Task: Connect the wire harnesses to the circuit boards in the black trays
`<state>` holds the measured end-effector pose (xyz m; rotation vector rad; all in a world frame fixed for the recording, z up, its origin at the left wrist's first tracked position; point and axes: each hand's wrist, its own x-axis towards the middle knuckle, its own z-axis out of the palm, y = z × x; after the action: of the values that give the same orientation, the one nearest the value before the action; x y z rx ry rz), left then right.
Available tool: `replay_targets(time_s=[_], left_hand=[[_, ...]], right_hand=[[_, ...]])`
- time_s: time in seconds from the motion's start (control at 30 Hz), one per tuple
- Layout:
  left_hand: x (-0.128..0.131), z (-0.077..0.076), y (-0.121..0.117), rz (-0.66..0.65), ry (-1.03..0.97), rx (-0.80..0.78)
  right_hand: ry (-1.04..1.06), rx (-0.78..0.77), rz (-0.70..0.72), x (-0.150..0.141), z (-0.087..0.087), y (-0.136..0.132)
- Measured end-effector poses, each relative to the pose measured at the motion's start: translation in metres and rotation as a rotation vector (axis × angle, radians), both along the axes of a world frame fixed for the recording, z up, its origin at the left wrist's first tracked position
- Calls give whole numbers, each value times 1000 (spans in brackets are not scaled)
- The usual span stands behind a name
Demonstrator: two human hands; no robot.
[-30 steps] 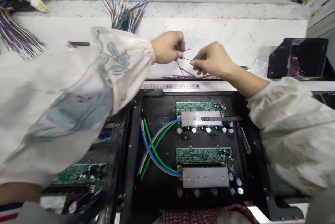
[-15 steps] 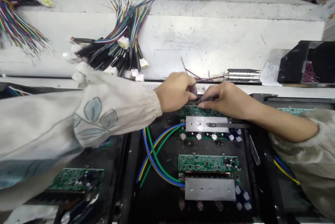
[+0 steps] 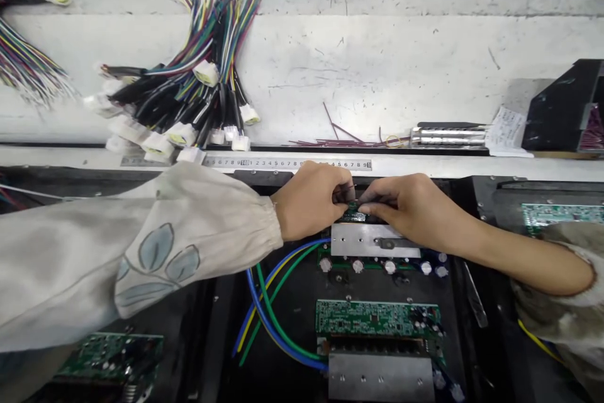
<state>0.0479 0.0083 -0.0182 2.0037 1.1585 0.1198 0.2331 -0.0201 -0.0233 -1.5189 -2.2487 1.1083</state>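
My hands have dropped from above the ruler to the green circuit board [image 3: 353, 215]. Left hand [image 3: 306, 202] pinches a thin dark wire [image 3: 348, 190], fingers together; right hand [image 3: 408, 208] sits just beside it, fingertips together, held item unclear. Beyond lie a printed steel ruler [image 3: 287, 164] and a multicoloured wire harness with white connectors [image 3: 202, 98].

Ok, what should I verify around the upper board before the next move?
1. Both hands in position: ok, the left hand and right hand meet at the green circuit board.
2. Pinched item: cannot tell, too hidden to identify.
3. Lower circuit board free of hands: ok.
4. Loose thin wires away from the hands: ok, they lie beyond the ruler.
5. White harness connectors clear of the left sleeve: cannot tell, too close to judge.
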Motion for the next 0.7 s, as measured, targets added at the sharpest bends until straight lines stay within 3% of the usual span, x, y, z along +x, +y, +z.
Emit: replay_targets(time_s=[0.27, 0.47, 0.57, 0.7], left_hand=[[0, -3, -1, -28, -27, 34], [1, -5, -4, -31, -30, -1], [-5, 4, -3, -67, 1, 25], [-21, 23, 3, -100, 20, 244]], right_hand=[[56, -124, -85, -1, 1, -2], [104, -94, -11, 1, 3, -1], [107, -101, 16, 0, 2, 0], [103, -124, 10, -1, 0, 1]])
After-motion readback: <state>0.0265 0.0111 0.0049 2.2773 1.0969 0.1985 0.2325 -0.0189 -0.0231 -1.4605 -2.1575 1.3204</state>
